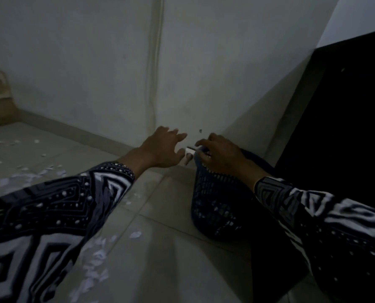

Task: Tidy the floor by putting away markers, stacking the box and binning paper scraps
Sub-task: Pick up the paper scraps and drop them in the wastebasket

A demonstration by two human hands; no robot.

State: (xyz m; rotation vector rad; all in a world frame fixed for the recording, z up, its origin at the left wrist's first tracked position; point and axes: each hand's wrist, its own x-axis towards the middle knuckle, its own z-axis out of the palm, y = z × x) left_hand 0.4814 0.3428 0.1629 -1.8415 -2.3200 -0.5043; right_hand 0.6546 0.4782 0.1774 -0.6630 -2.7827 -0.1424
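One dark mesh bin (217, 206) stands in the corner, hemmed by the wall (94, 62) behind and a black cabinet (346, 127) just to its right, with open tiled floor (164, 259) only to its left. Both hands reach over its far rim: the left hand (160, 149) has its fingers (177, 136) spread, while the right hand (219, 154) curls over the rim, pinching a small white paper scrap (190, 151). More paper scraps (94, 265), too many and too blurred to count, lie scattered across the floor to the left.
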